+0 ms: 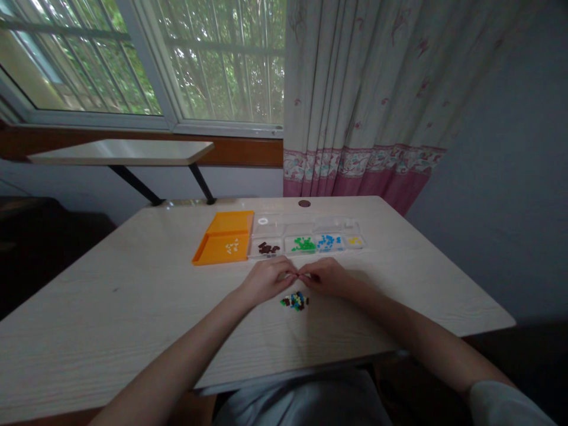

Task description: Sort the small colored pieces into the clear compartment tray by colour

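My left hand (268, 279) and my right hand (326, 277) rest on the pale wooden table (133, 307), fingertips pinched together and meeting at the middle. What they pinch is too small to make out. Just in front of them, toward me, lies a small heap of mixed coloured beads (295, 301). Beyond the hands stands a clear compartment box (306, 234) with brown beads (268, 248), green beads (304, 244), blue beads (329, 241) and yellow beads (355, 240) in separate cells. An orange lid or tray (224, 238) with a few pale beads lies at its left.
A window (146, 65) and a flowered curtain (368, 94) stand behind the table. A small shelf on black brackets (119, 152) juts out under the window. A round cable hole (304, 203) sits near the table's far edge. The near table edge is by my lap.
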The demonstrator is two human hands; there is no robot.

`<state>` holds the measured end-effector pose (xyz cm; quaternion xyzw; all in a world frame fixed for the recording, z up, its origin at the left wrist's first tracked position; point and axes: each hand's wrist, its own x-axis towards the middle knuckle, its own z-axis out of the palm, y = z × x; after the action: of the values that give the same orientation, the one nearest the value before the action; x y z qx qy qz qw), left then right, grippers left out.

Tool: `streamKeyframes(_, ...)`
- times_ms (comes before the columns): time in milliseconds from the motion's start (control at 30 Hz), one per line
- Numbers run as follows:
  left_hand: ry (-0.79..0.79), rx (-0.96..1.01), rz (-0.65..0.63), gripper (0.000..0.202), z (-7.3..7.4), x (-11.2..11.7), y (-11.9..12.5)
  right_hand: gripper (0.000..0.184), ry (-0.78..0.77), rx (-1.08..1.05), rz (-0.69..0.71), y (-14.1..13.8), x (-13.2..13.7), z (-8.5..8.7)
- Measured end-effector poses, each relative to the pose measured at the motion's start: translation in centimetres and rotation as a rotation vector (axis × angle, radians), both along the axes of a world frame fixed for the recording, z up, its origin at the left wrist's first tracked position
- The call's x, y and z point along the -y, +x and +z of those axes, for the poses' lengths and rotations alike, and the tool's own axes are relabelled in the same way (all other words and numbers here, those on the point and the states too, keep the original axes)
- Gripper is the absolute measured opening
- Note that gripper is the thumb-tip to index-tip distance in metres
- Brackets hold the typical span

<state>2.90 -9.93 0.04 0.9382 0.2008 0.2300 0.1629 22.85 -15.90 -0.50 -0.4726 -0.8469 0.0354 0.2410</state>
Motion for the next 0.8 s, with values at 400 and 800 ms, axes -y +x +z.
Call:
streamKeyframes(400, -0.005, 0.209, 0.019, 0.011, 0.3, -0.1, 0.0, 0.021, -0.162, 0.045, 0.039, 0.0, 0.1, 0.4)
streamKeyframes(800, 0.061, 0.485, 0.137, 0.009, 1.2, -0.1, -0.4, 0.026, -0.305, 0.121, 0.179, 0.2, 0.4, 1.0)
